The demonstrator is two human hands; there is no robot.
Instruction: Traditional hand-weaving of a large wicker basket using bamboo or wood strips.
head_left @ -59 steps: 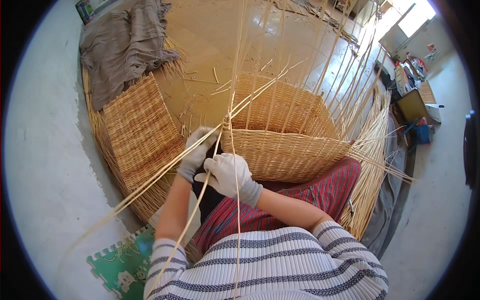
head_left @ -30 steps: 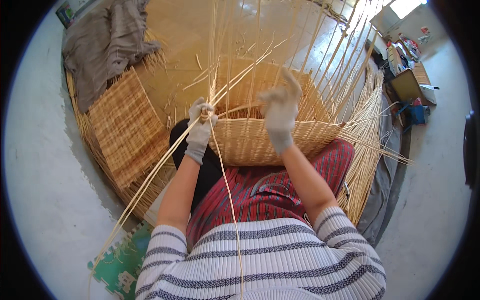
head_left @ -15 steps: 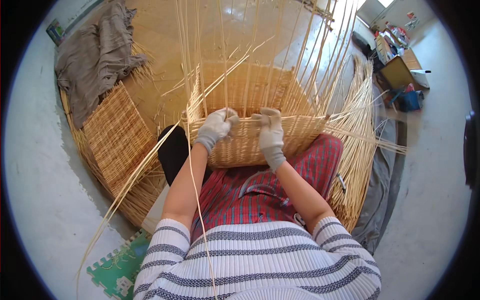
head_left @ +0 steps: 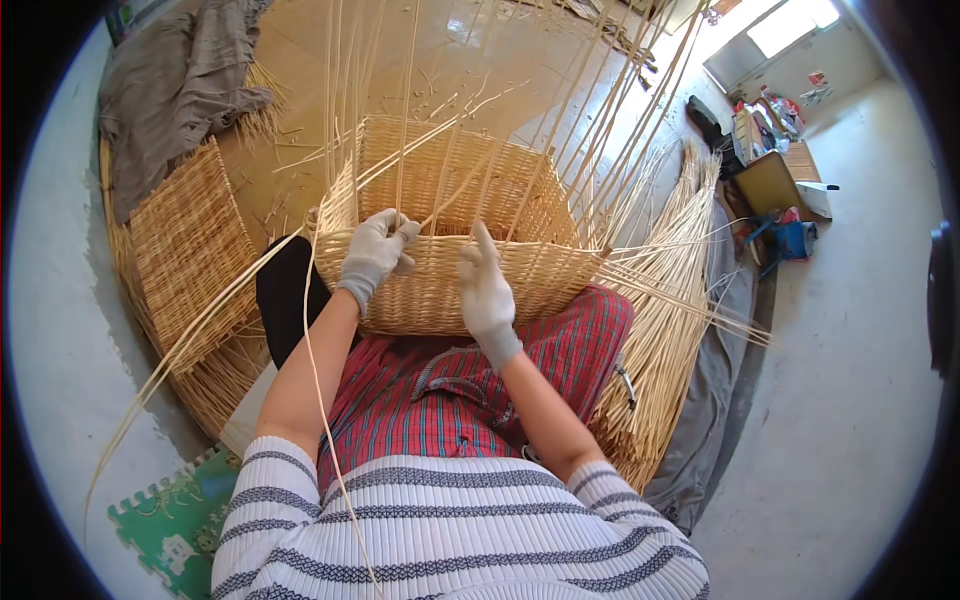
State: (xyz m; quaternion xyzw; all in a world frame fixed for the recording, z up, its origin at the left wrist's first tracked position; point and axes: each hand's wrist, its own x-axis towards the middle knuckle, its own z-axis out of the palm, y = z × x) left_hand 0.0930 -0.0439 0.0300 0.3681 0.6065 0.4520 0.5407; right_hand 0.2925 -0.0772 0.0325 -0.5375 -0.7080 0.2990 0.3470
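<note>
A partly woven wicker basket rests on my lap, its tall upright stakes rising from the rim. My left hand, in a pale work glove, is closed at the near rim, pinching a wicker strand that slants up to the right. My right hand, gloved too, is at the outside of the near wall, fingers stretched upward with nothing visible in them. Long loose strands trail from the basket's left corner, and one thin strand runs down over my left forearm. Other strand ends stick out from the right corner.
A big bundle of wicker rods lies on grey cloth at the right. On the left are a flat woven panel, a draped grey-brown cloth and a green foam mat. A cluttered wooden table stands at the far right.
The view has shifted, so the basket sits further left. My right hand has come off the rim and its fingers have straightened. A strand now slants up from beside my left hand.
</note>
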